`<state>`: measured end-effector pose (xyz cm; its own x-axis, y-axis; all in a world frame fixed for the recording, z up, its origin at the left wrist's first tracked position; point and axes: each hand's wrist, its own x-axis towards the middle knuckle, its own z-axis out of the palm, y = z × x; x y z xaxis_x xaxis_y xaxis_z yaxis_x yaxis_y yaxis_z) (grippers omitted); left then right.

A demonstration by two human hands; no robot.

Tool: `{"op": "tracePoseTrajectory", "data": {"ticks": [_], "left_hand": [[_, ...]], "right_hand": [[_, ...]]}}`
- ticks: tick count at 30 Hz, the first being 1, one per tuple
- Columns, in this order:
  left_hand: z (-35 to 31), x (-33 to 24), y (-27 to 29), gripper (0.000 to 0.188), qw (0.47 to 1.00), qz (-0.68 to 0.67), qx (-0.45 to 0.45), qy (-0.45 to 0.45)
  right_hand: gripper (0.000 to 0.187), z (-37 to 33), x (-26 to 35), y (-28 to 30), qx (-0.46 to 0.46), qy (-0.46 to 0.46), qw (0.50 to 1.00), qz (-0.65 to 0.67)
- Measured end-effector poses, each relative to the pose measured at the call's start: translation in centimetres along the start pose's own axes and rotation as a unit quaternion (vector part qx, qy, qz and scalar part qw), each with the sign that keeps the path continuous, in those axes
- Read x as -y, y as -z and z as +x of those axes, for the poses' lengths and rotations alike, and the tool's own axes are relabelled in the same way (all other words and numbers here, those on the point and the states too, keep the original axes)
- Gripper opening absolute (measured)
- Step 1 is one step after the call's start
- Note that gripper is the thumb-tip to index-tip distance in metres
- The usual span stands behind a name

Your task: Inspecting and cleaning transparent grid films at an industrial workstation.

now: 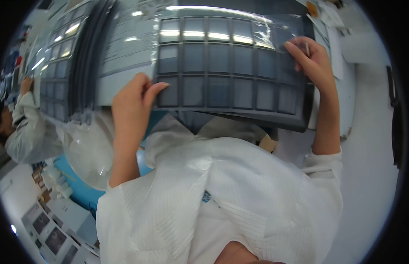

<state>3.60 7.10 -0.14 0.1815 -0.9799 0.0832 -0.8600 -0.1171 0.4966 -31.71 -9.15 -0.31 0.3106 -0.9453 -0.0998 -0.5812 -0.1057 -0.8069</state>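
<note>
In front of me lies a dark grey compartment tray [206, 66] with rows of rectangular pockets. Clear, glossy plastic film [266, 31] covers it and catches the ceiling lights. At the tray's lower left corner, my left hand [133, 97] is closed, its thumb over the tray's edge and its other fingers curled. My right hand [315, 61] is closed at the right side, thumb and forefinger pinched at the film's edge. What lies in the pockets is hard to make out under the glare.
A stack of similar film-wrapped trays [59, 66] stands to the left, beside a printed sheet [125, 57]. A clear plastic bag [92, 149] hangs below that stack. At the far left is another person in a white coat [28, 127]. White boxes [74, 215] stand at lower left.
</note>
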Motion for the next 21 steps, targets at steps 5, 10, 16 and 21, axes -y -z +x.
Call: {"op": "tracePoseTrajectory", "data": {"ticks": [5,10,16,21], "left_hand": [[-0.3,-0.2,-0.2,0.035,0.998,-0.022,-0.011,0.052],[-0.1,-0.1,-0.4,0.034,1.0,-0.012,-0.011,0.027],[0.0,-0.2,-0.3,0.034,1.0,-0.001,-0.008,0.015],[-0.3,-0.2,-0.3,0.035,0.998,-0.035,-0.016,0.055]], "right_hand": [[0.027,0.1,-1.2,0.7,0.004,0.061,0.996,-0.063],[0.031,0.0,-1.3,1.3,0.003,0.067,0.995,-0.069],[0.031,-0.5,-1.1,0.9,-0.035,0.079,0.989,-0.118],[0.025,-1.0,0.2,0.4,-0.203,0.159,0.954,-0.154]]}}
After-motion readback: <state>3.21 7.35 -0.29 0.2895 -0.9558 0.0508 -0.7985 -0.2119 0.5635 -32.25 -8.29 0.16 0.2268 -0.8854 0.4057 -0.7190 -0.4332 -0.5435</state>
